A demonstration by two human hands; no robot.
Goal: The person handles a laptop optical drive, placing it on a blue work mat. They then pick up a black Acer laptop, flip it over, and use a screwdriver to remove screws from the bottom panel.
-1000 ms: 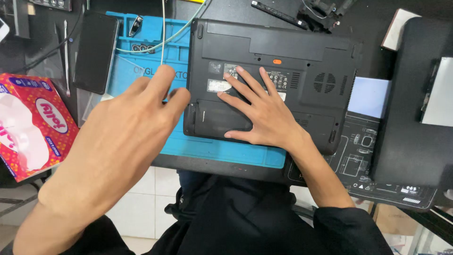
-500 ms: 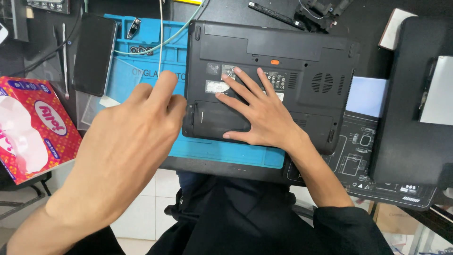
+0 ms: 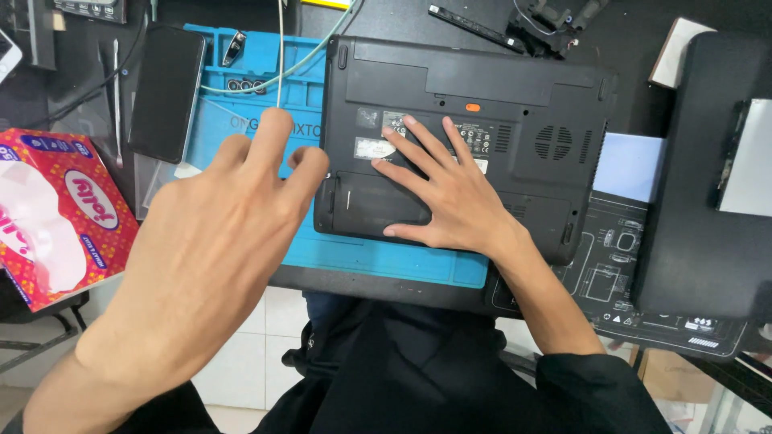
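Laptop, black, lies bottom-up on blue work mat on the counter. Right hand rests flat on its underside, fingers spread, palm near the front edge. Left hand hovers raised over the mat just beside the laptop's left edge, fingers loosely spread, holding nothing. Black phone lies on the mat's left side, red tissue box farther left. Second dark laptop sits at right.
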